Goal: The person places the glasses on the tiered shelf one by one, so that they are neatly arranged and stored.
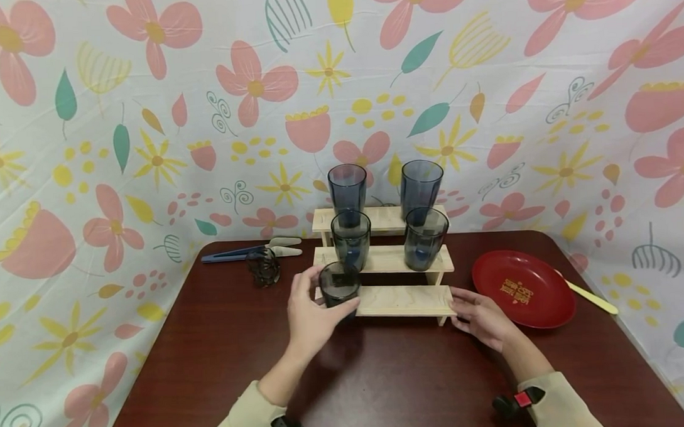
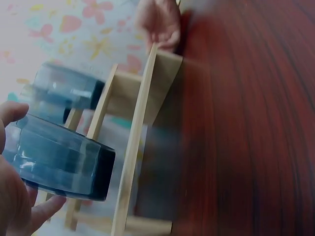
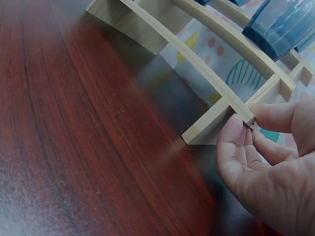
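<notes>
My left hand (image 1: 314, 312) grips a dark tinted drinking glass (image 1: 340, 282) at the left end of the lowest step of a three-step wooden rack (image 1: 401, 301). In the left wrist view the glass (image 2: 64, 160) is held by its sides, with its base close over the front board (image 2: 133, 147). My right hand (image 1: 484, 315) pinches the right end of that lowest board between thumb and fingers, as the right wrist view shows at the board's corner (image 3: 246, 112). Two glasses stand on the middle step, one at left (image 1: 352, 241) and one at right (image 1: 424, 241).
Two taller blue glasses, left (image 1: 348, 188) and right (image 1: 421, 185), stand on the top step. A red plate (image 1: 493, 268) lies right of the rack, beside a yellow-handled utensil (image 1: 596, 297). Blue-handled utensils (image 1: 230, 255) and a dark ribbed object (image 1: 263, 269) lie at left on the brown table (image 1: 393, 375).
</notes>
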The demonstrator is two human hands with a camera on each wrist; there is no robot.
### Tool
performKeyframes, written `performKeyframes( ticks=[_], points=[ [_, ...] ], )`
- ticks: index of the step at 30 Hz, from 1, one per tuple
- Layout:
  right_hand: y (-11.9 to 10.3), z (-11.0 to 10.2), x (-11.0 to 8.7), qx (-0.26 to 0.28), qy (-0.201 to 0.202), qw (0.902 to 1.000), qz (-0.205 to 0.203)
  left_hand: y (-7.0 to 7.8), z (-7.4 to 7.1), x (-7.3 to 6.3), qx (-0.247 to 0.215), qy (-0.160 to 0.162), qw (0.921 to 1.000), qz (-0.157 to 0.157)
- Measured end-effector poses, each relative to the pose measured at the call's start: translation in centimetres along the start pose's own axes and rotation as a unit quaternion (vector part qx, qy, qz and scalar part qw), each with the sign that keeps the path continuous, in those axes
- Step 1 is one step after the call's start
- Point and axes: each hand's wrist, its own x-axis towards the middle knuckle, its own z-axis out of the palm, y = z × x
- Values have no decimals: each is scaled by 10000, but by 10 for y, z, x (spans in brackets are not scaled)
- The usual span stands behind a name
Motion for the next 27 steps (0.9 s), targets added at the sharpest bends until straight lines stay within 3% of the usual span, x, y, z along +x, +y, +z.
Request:
performKeyframes(
  ticks=[5, 15, 21, 27],
  points=[
    [-1, 1, 0, -31, 7, 10000, -73, 9, 34, -1, -26, -323, 9995, 9],
    [2, 4, 0, 76, 29, 9999, -61, 20, 92, -3, 277, -776, 9958, 394],
    [1, 1, -2, 87, -95, 9998, -125, 23, 114, -6, 107, -1123, 9931, 308],
    [1, -2, -4, 126, -120, 9997, -143, 26, 127, -7, 10, -1266, 9914, 332]
  ],
)
